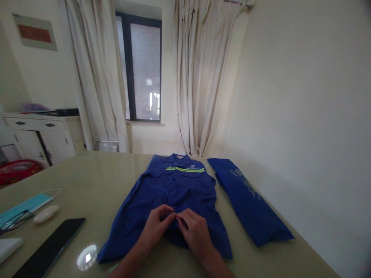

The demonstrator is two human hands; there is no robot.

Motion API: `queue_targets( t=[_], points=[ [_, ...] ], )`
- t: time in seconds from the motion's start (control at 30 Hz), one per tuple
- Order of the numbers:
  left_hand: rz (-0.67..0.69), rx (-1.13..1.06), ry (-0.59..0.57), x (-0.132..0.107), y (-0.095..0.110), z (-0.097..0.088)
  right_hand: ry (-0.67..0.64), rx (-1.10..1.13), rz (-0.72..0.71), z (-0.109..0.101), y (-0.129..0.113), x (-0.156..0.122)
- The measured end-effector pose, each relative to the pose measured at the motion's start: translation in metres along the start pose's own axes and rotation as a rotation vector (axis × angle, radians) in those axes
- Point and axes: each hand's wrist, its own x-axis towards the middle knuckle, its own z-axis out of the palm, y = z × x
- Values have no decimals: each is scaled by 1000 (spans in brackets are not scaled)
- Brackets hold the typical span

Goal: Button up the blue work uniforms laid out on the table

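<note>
A blue work shirt (pixel 171 185) lies spread on the table, its collar at the far end and a yellow-green reflective stripe across the chest. Over its lower front, my left hand (pixel 159 224) pinches the cloth at the front edge between thumb and fingers. My right hand (pixel 193 227) pinches the same edge just beside it, the fingertips of both hands almost touching. Whatever small part sits between the fingertips is too small to make out. Below the hands the hem is bunched and partly hidden.
A folded blue bag (pixel 240 200) with grey printing lies to the right on the table (pixel 95 173). At the left are a black phone (pixel 49 247), a pale oval object (pixel 46 213), glasses (pixel 17 222) and a light-blue face mask (pixel 29 204). A wall runs along the right.
</note>
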Motion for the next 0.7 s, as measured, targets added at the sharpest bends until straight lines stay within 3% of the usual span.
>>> queue_targets(
  t=[0.2, 0.3, 0.5, 0.7],
  points=[
    [-199, -274, 38, 3, -4, -3, 53, 44, -58, -3, -5, 2],
    [-250, -356, 52, 1, -2, -4, 75, 160, -11, -3, -8, 5],
    [-184, -352, 55, 2, 1, -6, 62, 508, 341, -4, -12, 9],
    [-74, -302, -12, 1, 8, -9, 10, 680, 451, -6, -8, 9]
  ],
)
